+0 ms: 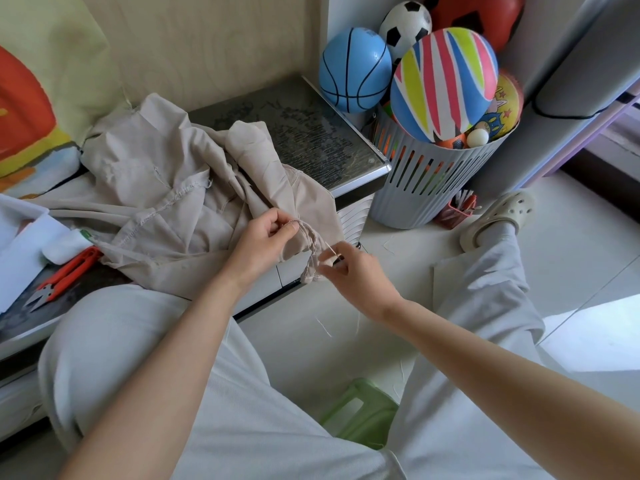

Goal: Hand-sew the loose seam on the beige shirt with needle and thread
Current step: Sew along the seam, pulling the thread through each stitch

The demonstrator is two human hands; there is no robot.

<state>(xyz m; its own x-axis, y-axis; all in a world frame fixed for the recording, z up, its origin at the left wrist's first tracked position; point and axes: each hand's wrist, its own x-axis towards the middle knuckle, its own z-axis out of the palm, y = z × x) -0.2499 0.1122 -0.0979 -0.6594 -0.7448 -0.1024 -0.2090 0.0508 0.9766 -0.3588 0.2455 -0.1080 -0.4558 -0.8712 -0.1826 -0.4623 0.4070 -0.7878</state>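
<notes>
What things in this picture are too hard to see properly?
Head view:
- Needle: only a thin sliver pinched by the right hand; its eye and the thread are too small to make out.
- Beige shirt: the left hand covers the spot that its fingers pinch.
- Green stool: mostly hidden behind the legs.
- White box: cut off by the left edge.

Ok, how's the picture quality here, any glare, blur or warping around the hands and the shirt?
Head view: soft daylight, no hard shadows on the beige shirt; a washed-out sunlit patch on the floor at lower right; wide-angle stretch swells both forearms toward the bottom edge; left hand and right hand fairly sharp, though the needle the right pinches is a faint sliver.
</notes>
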